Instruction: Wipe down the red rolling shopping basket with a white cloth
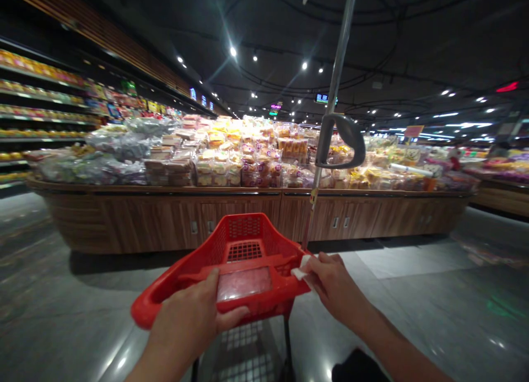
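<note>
A red plastic shopping cart stands right in front of me, its basket pointing toward the display. My left hand is closed round the handle bar, beside the clear-covered panel. In my right hand a crumpled white piece, which looks like a tissue, is pinched against the right end of the handle. Close by that hand, a metal pole with a grey loop grip rises from the cart's right side. No goods show in the visible part of the basket.
Ahead, a long wood-panelled display counter carries heaps of bagged baked goods. Stocked shelves line the left wall. Another display stands at the far right. Grey tiled floor surrounds the cart.
</note>
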Tool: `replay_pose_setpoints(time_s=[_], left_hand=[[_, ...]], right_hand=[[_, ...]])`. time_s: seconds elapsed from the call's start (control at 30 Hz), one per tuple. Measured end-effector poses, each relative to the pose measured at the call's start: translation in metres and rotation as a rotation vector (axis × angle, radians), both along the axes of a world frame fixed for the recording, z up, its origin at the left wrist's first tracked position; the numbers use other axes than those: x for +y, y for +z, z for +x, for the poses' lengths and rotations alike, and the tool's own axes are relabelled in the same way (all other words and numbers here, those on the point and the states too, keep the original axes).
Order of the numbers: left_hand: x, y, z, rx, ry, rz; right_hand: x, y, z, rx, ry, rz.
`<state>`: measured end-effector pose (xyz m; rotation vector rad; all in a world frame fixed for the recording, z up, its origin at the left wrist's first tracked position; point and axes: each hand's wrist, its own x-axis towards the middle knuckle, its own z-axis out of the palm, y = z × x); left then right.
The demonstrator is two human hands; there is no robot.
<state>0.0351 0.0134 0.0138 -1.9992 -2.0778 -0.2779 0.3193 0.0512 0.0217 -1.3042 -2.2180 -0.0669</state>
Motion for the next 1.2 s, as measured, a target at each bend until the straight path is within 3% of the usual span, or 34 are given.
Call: replay_pose_setpoints(time_s=[0.13,0.2,0.3,0.4,0.57,0.77,0.87,1.0,1.13,1.2], left_hand=[[-0.002,0.001,-0.005,0.001,-0.036,-0.009],[-0.003,0.002,-0.003,0.011,-0.038,-0.008],[-0.002,0.007,0.005,0.025,-0.006,-0.011],[-0.001,0.01,0.011,0.039,0.014,0.001],[0.004,0.004,0.005,0.056,-0.027,0.04],[0.006,0.0,0.006,0.058,-0.03,0.061],[0.006,0.002,0.008,0.064,-0.029,0.074],[0.007,0.0,0.005,0.061,-0.041,0.088],[0.008,-0.002,0.004,0.069,-0.051,0.106],[0.007,-0.002,0.005,0.079,-0.054,0.107]], right_hand=[[0.029,0.013,0.003,-0.108,0.141,-0.054],[0.053,0.02,0.007,-0.232,0.294,-0.11],[0.075,0.03,0.013,-0.332,0.304,-0.092],[0.072,0.042,0.018,-0.323,0.227,-0.13],[0.053,0.054,0.022,-0.201,0.373,-0.315],[0.073,0.036,0.016,-0.15,0.444,-0.291],[0.071,0.03,0.02,-0.122,0.467,-0.284],[0.037,0.024,0.041,0.057,0.362,-0.184],[-0.001,-0.003,0.052,0.441,-0.037,0.22],[-0.013,-0.025,0.038,0.513,-0.081,0.332]])
